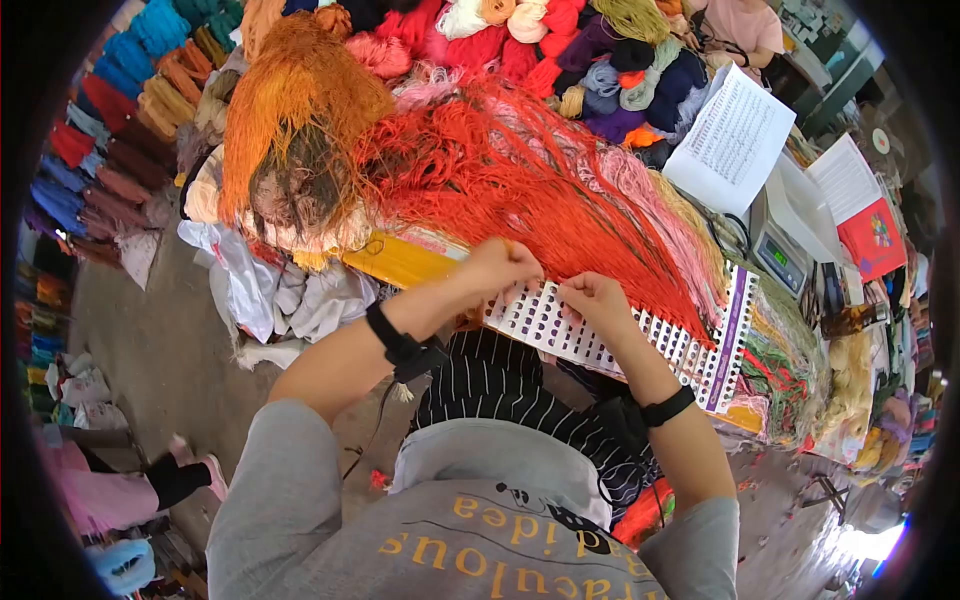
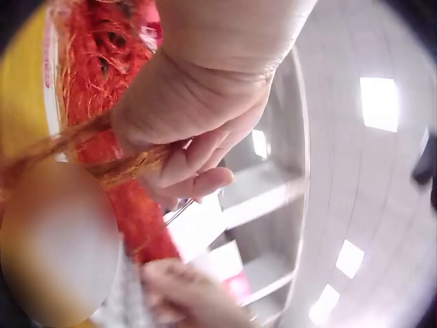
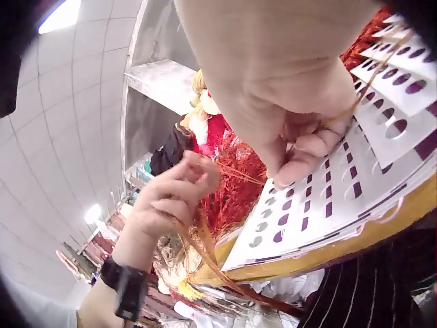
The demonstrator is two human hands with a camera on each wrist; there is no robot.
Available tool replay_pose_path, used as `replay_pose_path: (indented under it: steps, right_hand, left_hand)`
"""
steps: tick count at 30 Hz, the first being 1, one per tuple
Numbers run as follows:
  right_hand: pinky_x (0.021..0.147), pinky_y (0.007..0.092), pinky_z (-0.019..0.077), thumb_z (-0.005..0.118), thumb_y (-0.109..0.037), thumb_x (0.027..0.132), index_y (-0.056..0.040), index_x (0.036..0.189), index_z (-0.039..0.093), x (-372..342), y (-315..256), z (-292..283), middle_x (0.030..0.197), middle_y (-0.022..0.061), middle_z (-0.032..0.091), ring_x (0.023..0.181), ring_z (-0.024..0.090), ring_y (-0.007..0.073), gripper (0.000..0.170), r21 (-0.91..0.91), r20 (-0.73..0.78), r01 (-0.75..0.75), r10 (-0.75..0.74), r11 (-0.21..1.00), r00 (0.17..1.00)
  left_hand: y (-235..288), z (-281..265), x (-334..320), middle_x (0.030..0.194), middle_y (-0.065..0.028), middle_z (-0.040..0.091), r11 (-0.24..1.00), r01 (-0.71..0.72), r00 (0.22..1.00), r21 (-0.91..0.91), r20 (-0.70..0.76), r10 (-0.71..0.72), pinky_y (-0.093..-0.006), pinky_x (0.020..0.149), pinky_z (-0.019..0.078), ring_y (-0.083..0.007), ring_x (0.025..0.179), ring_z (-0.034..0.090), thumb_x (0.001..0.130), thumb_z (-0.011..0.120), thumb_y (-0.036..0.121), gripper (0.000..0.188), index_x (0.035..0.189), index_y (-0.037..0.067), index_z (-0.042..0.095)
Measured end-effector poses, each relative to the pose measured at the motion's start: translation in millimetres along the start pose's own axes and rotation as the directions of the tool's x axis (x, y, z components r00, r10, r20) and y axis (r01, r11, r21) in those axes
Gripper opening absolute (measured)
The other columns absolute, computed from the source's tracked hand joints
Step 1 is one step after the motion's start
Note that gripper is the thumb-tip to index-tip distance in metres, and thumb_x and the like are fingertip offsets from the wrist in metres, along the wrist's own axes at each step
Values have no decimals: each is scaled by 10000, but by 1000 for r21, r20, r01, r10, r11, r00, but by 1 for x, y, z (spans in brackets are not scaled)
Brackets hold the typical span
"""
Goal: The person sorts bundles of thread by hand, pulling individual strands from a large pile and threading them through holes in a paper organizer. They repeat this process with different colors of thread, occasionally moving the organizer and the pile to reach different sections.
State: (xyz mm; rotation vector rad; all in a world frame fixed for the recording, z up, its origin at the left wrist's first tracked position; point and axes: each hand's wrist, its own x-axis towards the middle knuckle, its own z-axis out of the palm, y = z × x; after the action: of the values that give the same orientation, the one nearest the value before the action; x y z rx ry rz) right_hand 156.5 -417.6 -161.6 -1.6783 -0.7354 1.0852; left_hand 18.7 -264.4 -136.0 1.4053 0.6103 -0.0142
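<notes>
The left hand (image 1: 500,270) is above the left end of the punched white cards (image 1: 570,335). In the left wrist view its curled fingers (image 2: 198,160) grip a bundle of orange-brown yarn (image 2: 133,164). The right hand (image 1: 597,302) is over the cards, a short way to the right of the left one. Seen from the right wrist, its thumb and fingers (image 3: 300,154) pinch thin orange strands close to the card holes. Fine strands (image 3: 239,172) stretch between the two hands. Loose red yarn (image 1: 540,220) lies just behind the cards.
Orange yarn (image 1: 290,100) is heaped at the back left, with many coloured skeins behind. At the right are a printed sheet (image 1: 732,138), a scale (image 1: 780,250) and a red booklet (image 1: 873,238). White plastic bags (image 1: 240,280) hang below the table's left edge.
</notes>
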Motion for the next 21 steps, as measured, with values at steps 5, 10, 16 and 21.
replay_pose_path:
  steps: [5, 10, 16, 21]
  right_hand:
    - [515, 209, 441, 608, -130, 841, 20, 832, 612, -2, 2, -2, 645, 38, 601, 542, 542, 80, 150, -64, 32, 35, -33, 997, 999]
    - [558, 205, 431, 586, -138, 873, 6, 874, 610, -9, -10, -8, 681, 32, 601, 594, 534, 74, 146, 125, 99, -17, 4, 992, 995]
    - [573, 210, 433, 502, -174, 925, 1, 908, 585, -4, 5, -5, 704, 30, 604, 592, 527, 72, 194, -39, 112, 36, -31, 999, 993]
    - [564, 236, 452, 467, -231, 938, -9, 885, 585, -3, 9, -2, 697, 37, 622, 555, 547, 87, 257, -155, 83, 62, -50, 986, 995]
  left_hand:
    - [53, -56, -26, 631, 22, 535, 743, -6, 978, -670, 150, 144, -162, 362, 190, -13, 411, 306, 896, 507, 125, 202, 1070, 50, 577]
    - [9, -6, -7, 649, 0, 575, 988, 93, 960, -121, 273, -57, -159, 374, 261, -15, 418, 372, 901, 495, 134, 386, 1286, 108, 484]
    - [24, -21, -11, 562, 41, 511, 987, 22, 995, 158, -98, -6, -181, 390, 268, -36, 453, 419, 827, 606, 244, 142, 812, 106, 636]
    - [77, -153, -35, 604, 43, 416, 777, -199, 969, -597, -237, 66, -144, 361, 233, -16, 460, 344, 824, 544, 60, 196, 980, -59, 559]
